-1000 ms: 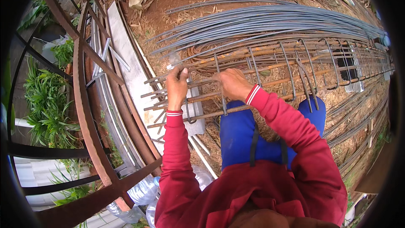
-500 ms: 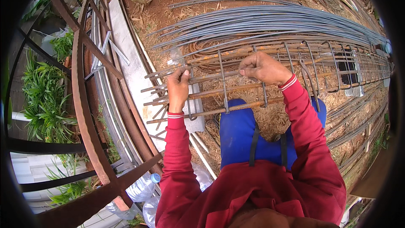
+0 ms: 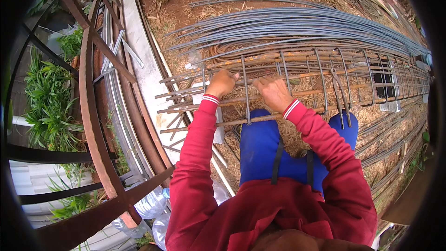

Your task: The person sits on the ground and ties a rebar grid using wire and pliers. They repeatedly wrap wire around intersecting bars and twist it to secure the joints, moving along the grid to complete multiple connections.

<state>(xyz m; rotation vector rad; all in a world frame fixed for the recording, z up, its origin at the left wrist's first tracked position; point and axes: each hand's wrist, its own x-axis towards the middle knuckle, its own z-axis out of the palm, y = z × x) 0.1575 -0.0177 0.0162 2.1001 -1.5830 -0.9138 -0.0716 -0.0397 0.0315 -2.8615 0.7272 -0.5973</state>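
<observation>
A long rebar cage (image 3: 302,97) of rusty bars and dark square stirrups lies across my thighs. Near its left end, my left hand (image 3: 223,83) is closed at an upper bar, its thumb close to a stirrup (image 3: 246,94). My right hand (image 3: 274,93) is on the other side of that stirrup, its fingers pinched together at the bars. Whatever lies between the fingers of either hand is hidden or too thin to make out. A pair of pincers (image 3: 336,86) hangs on the cage to the right, handles pointing toward me.
Beyond the cage lies a bundle of grey rebar (image 3: 288,24). A rusty metal railing (image 3: 88,111) curves along the left, beside a pale board (image 3: 147,65). Plastic bottles (image 3: 151,204) stand at lower left. More bars (image 3: 390,135) lie on the straw-covered ground at right.
My left hand has moved right, away from the stirrup near the cage's end. My right hand has come left and nearer to me, so the two hands are closer together. The pincers remain hanging.
</observation>
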